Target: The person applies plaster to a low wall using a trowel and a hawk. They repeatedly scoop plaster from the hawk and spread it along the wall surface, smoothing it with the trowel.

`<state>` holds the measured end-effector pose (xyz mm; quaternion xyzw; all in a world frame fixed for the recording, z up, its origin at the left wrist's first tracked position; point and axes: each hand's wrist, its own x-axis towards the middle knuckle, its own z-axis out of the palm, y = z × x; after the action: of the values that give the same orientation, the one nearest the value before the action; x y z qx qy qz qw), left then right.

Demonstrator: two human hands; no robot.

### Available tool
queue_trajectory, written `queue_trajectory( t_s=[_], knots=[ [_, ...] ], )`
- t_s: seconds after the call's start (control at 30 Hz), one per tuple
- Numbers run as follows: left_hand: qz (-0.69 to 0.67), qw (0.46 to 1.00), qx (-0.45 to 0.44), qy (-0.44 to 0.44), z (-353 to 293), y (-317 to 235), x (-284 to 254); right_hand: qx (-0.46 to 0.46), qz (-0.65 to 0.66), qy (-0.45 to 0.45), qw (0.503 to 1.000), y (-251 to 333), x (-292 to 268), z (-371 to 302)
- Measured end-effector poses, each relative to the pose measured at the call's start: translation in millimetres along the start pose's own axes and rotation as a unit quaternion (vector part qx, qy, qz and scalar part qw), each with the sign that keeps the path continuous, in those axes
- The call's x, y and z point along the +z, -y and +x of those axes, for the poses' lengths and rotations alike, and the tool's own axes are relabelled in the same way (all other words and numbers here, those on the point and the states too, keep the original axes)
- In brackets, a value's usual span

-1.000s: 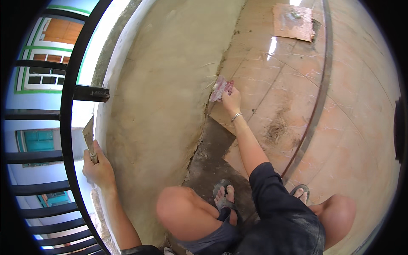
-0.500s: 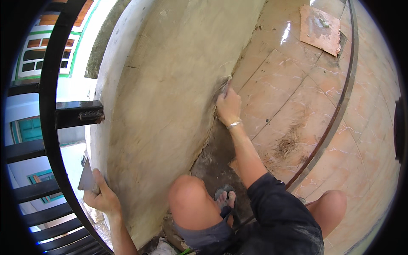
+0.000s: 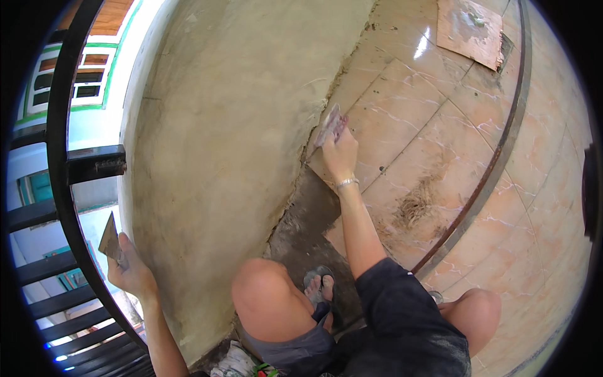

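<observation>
Right hand [image 3: 340,152]: I see it closed on a flat grey metal trowel [image 3: 329,124], blade against the far base of the smooth grey plastered wall [image 3: 232,125].
Left hand [image 3: 130,271]: gripping a small flat brown scraper [image 3: 110,237], near left, beside the black metal railing [image 3: 63,188].
Trowel position: just beyond my right fingers, well apart from the left hand, at the edge of the pink marbled floor tiles [image 3: 440,163].

right hand [image 3: 340,152] with trowel [image 3: 329,125] at plastered wall [image 3: 232,119] — left hand [image 3: 130,271] gripping scraper [image 3: 111,239]

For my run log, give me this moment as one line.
left hand: holds flat trowel by railing | right hand: presses float where plastered wall meets tiled floor
</observation>
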<state>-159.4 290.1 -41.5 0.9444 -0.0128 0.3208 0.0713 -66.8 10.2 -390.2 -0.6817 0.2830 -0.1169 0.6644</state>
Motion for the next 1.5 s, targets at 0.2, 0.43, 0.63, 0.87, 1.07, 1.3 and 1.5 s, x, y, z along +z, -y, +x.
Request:
queue_trajectory(
  t_s=[0.2,0.43,0.63,0.87,1.07,1.3,1.5],
  knots=[
    [0.015,1.0,0.013,-0.023,0,-4,5,-0.041,0.052,0.044,0.997,-6,-11,-3],
    [0.036,0.999,0.027,-0.025,2,-7,6,-0.041,0.009,0.003,0.999,-16,1,9],
    [0.036,0.998,0.033,-0.032,1,-9,8,0.005,0.055,0.002,0.998,-27,6,17],
    [0.039,0.998,0.047,-0.031,2,-10,8,0.0,-0.067,0.02,0.998,4,32,14],
    [0.062,0.997,0.028,-0.02,2,-10,6,-0.022,-0.069,0.099,0.992,10,22,17],
    [0.066,0.997,0.03,-0.017,2,-7,5,0.005,0.006,0.065,0.998,-7,-10,-4],
    [0.053,0.998,0.026,-0.014,2,-7,6,0.028,0.075,0.079,0.994,-3,-6,-8]
  ],
)
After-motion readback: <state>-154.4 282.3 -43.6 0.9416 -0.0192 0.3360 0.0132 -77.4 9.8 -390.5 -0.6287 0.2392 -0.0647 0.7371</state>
